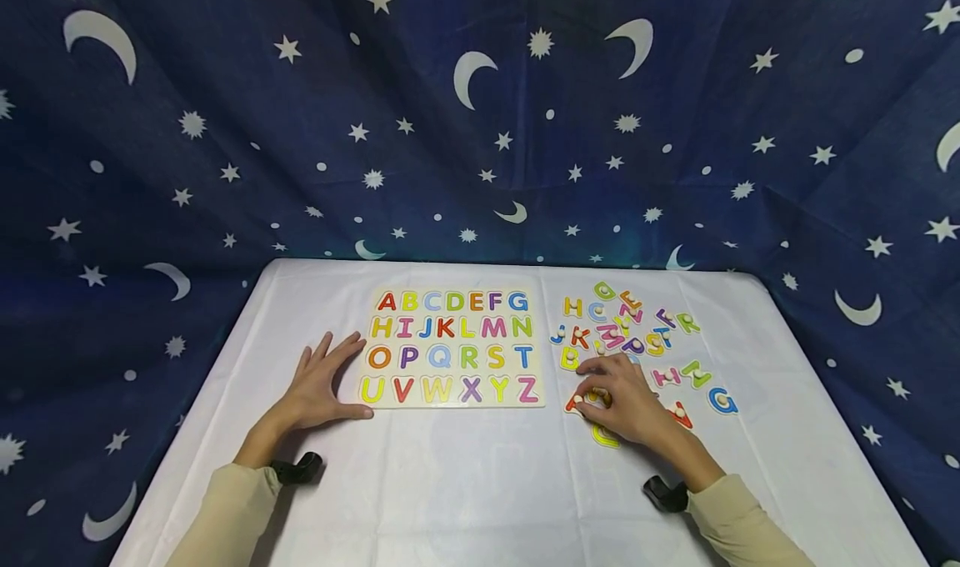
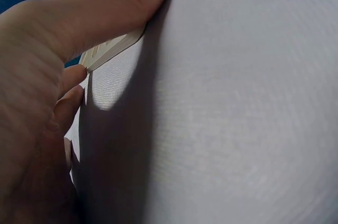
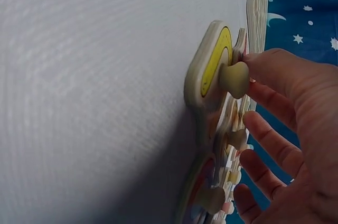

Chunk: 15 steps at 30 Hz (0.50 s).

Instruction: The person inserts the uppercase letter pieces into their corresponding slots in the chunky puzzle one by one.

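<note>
A pale alphabet puzzle board (image 1: 457, 408) lies on the white table, with coloured letters A to Z in rows. My left hand (image 1: 322, 390) rests at the board's left side, fingers spread, the thumb at its lower left corner. My right hand (image 1: 626, 400) is over the loose letters to the right. Its thumb and index finger pinch the small knob of a red letter A (image 1: 572, 404); the index fingertip is partly hidden in the right wrist view. Close under that hand is a yellow U-shaped letter (image 1: 605, 437), its knob (image 3: 235, 80) beside the thumb.
Several knobbed letters lie scattered and partly overlapping right of the board, among them a yellow B (image 1: 570, 358), a red V (image 1: 681, 415) and a blue G (image 1: 722, 400). Behind the table (image 1: 465, 492) hangs a dark blue curtain (image 1: 420, 92) with moons and stars.
</note>
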### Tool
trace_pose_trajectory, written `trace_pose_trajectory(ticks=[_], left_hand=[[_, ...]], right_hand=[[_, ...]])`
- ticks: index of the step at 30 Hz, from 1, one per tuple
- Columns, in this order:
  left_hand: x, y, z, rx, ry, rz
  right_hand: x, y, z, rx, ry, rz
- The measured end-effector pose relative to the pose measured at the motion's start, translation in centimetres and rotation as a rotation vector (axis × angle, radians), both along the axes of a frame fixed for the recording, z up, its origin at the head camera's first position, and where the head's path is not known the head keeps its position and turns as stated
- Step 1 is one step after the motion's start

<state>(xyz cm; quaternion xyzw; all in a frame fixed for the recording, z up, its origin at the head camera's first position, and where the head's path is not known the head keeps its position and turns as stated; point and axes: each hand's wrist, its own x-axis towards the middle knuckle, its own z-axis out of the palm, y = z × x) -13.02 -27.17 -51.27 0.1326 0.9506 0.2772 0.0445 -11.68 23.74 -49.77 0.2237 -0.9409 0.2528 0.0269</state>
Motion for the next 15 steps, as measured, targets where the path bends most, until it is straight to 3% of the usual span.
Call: trace_pose_trajectory(ticks=[6,15], left_hand=[[0.0,0.1,-0.1,-0.021,-0.004,-0.005],[0.3,0.2,-0.1,-0.005,0.035,-0.012]], right_hand=[[-0.4,0.2,1.3,-0.005,0.011,0.037],[-3.5,-2.0,5.1,-0.045,0.067,0.064]])
